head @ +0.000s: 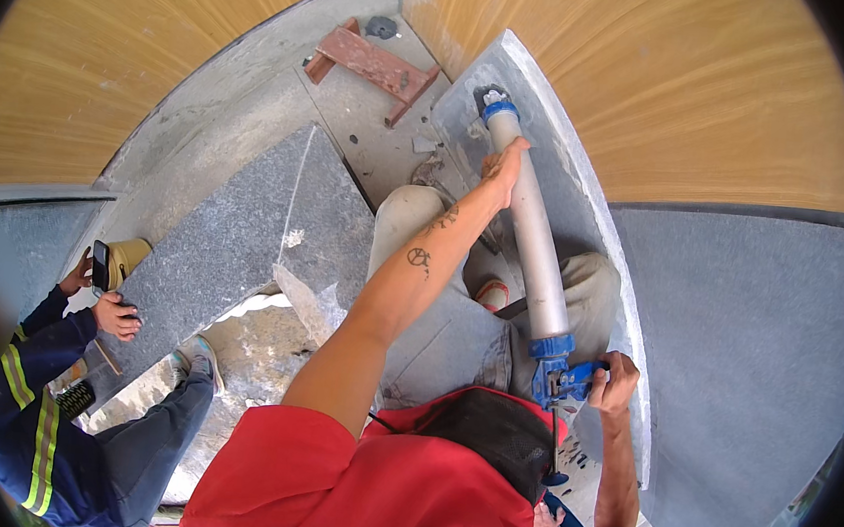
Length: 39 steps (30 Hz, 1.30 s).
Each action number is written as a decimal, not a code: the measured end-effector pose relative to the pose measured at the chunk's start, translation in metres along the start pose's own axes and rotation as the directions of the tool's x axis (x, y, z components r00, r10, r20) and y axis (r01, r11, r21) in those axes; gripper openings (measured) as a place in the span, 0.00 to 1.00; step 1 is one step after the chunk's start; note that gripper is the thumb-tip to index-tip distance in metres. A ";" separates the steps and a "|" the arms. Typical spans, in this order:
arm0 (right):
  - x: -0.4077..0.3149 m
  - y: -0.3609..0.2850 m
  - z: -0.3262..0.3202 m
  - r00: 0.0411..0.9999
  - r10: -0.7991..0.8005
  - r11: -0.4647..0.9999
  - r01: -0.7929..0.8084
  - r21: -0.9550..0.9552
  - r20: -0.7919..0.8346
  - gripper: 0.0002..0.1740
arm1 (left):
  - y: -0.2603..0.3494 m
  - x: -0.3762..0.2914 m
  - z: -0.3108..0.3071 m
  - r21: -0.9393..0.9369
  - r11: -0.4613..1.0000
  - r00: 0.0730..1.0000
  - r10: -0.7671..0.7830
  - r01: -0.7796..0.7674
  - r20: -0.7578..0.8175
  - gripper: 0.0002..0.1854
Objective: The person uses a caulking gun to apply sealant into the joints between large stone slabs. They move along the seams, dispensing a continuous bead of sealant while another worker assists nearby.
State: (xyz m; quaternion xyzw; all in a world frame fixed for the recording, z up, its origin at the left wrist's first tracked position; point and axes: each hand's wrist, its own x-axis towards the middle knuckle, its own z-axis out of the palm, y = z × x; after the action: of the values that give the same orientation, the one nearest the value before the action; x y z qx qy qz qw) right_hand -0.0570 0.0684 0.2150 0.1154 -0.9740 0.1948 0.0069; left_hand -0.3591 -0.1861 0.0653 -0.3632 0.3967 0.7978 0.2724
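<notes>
A long grey tube dispensing gun with blue end fittings (533, 236) lies lengthwise before me. Near its upper end, my left hand (503, 167) is wrapped against the tube. My right hand (615, 383) is closed on the blue trigger handle (579, 380) at the lower end. The gun's nozzle end (494, 98) rests at a dark patch on the grey stone slab (465, 109); whether it touches cannot be told. A thin rod with a blue disc (555, 478) sticks out behind the handle, beside a black mesh cap with red edges (486, 435).
A red-brown wooden stool (375, 62) stands in the corner by the wood-grain panels. A co-worker (41, 396) in a reflective-striped jacket sits at left, holding a phone (100, 264) by a yellowish container (127, 256). Grey stone slabs (244, 225) and a broken piece (309, 302) lie between us.
</notes>
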 end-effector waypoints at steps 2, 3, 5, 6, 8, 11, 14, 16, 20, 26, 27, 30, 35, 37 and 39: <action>0.000 -0.002 0.000 1.000 0.010 1.000 -0.010 -0.008 -0.003 0.25 | 0.001 0.000 0.001 -0.009 1.000 1.000 -0.004 0.004 -0.018 0.33; 0.001 -0.003 -0.001 1.000 0.020 1.000 -0.020 -0.006 -0.001 0.25 | 0.001 0.000 0.000 -0.013 1.000 1.000 -0.006 0.006 -0.026 0.33; 0.002 -0.004 -0.002 0.999 0.038 0.999 -0.038 -0.003 0.002 0.26 | 0.004 0.001 -0.001 -0.010 1.000 1.000 -0.011 0.011 -0.026 0.33; 0.002 -0.004 -0.002 0.999 0.043 0.999 -0.043 0.003 -0.003 0.27 | 0.005 0.002 -0.002 -0.008 1.000 1.000 -0.012 0.012 -0.025 0.34; -0.001 -0.005 -0.003 0.999 0.051 0.999 -0.051 0.015 -0.012 0.28 | 0.005 0.001 -0.001 -0.014 1.000 0.999 -0.009 0.008 -0.031 0.34; -0.008 -0.005 -0.006 0.999 0.050 0.999 -0.050 0.008 -0.004 0.29 | -0.002 -0.012 0.004 -0.010 1.000 0.999 -0.004 0.003 -0.051 0.36; -0.019 -0.011 -0.016 0.996 0.061 0.998 -0.062 0.025 0.059 0.30 | -0.011 -0.025 0.005 -0.009 1.000 1.000 -0.021 0.021 -0.022 0.37; -0.017 -0.024 -0.021 0.997 0.037 0.996 -0.041 0.076 0.060 0.29 | -0.017 -0.027 0.007 0.000 1.000 1.000 -0.026 0.026 0.001 0.38; -0.017 -0.030 -0.017 0.998 -0.030 0.998 0.027 0.064 0.048 0.27 | -0.024 -0.024 0.012 0.036 0.999 1.000 -0.011 0.012 -0.016 0.39; -0.013 -0.023 -0.012 0.998 -0.005 0.996 0.000 0.086 0.058 0.26 | -0.024 -0.013 0.007 0.034 0.999 0.999 -0.012 0.013 -0.030 0.40; -0.013 -0.021 -0.012 0.999 0.007 0.996 -0.012 0.091 0.053 0.26 | -0.022 -0.015 0.007 0.028 0.999 0.999 -0.020 0.021 -0.029 0.40; -0.013 -0.016 -0.011 0.999 0.022 0.996 -0.024 0.085 0.030 0.27 | -0.019 -0.023 0.009 0.029 1.000 0.999 0.001 0.001 -0.045 0.39; -0.016 -0.011 -0.013 1.000 -0.003 1.000 0.003 0.030 -0.005 0.30 | -0.025 -0.010 0.009 0.012 1.000 0.994 0.009 -0.007 -0.111 0.39; -0.021 -0.012 -0.014 1.000 0.016 1.000 -0.016 0.011 -0.008 0.29 | -0.027 -0.013 0.012 0.017 1.000 0.994 -0.003 0.005 -0.109 0.39; -0.024 -0.015 -0.016 1.000 0.027 1.000 -0.027 0.008 -0.010 0.29 | -0.029 -0.016 0.012 0.017 1.000 0.997 -0.023 0.024 -0.073 0.40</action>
State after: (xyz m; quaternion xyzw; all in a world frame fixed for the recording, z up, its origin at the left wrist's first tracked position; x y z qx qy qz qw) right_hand -0.0311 0.0661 0.2344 0.1013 -0.9747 0.1990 0.0088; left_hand -0.3331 -0.1625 0.0708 -0.3942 0.4093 0.7772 0.2703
